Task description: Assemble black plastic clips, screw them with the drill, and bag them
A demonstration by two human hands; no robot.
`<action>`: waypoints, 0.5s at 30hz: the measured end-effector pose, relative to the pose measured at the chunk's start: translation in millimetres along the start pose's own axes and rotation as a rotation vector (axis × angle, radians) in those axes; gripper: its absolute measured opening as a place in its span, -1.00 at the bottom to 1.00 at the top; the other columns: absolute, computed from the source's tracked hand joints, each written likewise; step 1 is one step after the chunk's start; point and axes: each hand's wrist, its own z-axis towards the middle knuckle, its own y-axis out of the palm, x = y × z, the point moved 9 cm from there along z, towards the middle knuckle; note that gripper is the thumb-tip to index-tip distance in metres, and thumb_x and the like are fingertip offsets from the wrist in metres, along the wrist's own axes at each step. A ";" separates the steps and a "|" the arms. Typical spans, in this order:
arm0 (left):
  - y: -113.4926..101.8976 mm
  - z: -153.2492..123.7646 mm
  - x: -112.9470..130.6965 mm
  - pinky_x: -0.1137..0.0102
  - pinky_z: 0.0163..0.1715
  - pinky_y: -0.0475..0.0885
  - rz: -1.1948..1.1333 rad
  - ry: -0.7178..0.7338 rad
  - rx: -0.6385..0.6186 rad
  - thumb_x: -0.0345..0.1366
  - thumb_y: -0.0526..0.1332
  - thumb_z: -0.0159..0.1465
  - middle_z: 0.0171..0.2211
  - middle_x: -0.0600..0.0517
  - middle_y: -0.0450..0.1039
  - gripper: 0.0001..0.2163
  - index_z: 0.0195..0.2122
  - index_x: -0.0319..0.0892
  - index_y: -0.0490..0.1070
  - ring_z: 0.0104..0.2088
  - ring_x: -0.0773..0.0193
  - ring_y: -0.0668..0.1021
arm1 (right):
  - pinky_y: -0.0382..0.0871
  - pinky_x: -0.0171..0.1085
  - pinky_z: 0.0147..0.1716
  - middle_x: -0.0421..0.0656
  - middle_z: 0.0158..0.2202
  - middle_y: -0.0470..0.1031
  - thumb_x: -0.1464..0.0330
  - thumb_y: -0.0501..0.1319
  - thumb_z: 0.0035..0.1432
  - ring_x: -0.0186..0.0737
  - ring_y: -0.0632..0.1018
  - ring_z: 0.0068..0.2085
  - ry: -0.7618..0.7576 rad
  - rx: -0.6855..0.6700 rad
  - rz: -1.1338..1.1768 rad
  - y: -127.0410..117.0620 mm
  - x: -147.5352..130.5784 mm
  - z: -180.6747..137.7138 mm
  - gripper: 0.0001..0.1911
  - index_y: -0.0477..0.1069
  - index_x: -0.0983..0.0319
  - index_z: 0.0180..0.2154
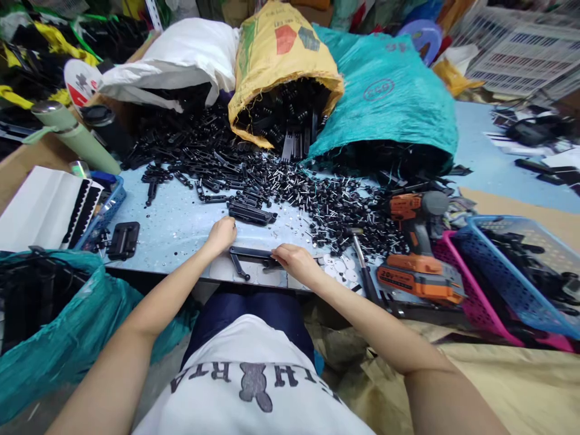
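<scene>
White shirt [226, 402], right grip [296, 263] pinching right end of black bar [252, 252], left grip [222, 234] curled, hold unclear

- A long, narrow black bar [254, 252] is stretching sideways near the front edge of the bench [174, 217], its right end being pinched by the right hand [295, 262].
- A shorter black arm [239, 266] is slanting from the bar's left end toward the person and rightward, forming a sharp angle and ending in a rounded tip.
- A bundle of slim black parts [251, 213] is lying lengthwise just beyond the bar, its left end sitting beside the left hand [223, 234]; contact is staying unclear.
</scene>
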 end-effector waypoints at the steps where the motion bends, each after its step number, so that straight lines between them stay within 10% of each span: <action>1: -2.9 -4.2 -2.1 0.37 -0.21 0.42 -0.063 0.011 0.058 -0.40 0.12 0.20 -0.31 -0.08 0.49 -0.85 -0.22 -0.26 0.42 -0.26 0.20 0.54 | 0.32 -0.31 -0.35 -0.07 -0.38 0.46 0.36 0.02 0.28 -0.23 0.48 -0.33 -0.005 0.060 0.052 -0.2 2.8 -2.3 -0.76 0.42 0.28 -0.31; 7: -30.1 -71.4 -10.6 0.42 -0.35 0.46 -0.352 0.242 0.578 -0.25 0.12 0.26 -0.39 -0.01 0.50 -0.81 -0.20 -0.23 0.41 -0.45 0.35 0.53 | 0.44 -0.28 -0.25 -0.10 -0.27 0.47 0.30 0.11 0.23 -0.26 0.52 -0.26 0.029 0.316 0.419 9.5 21.2 -16.3 -0.81 0.45 0.21 -0.22; 15: -22.2 -106.2 6.5 0.34 -0.30 0.52 -0.008 0.538 0.745 -0.36 0.13 0.26 -0.35 -0.11 0.53 -0.83 -0.15 -0.27 0.39 -0.33 0.23 0.58 | 0.46 -0.23 -0.16 -0.08 -0.14 0.46 0.37 0.05 0.26 -0.24 0.51 -0.13 -0.008 0.359 0.391 18.7 20.7 -31.8 -0.71 0.38 0.14 -0.01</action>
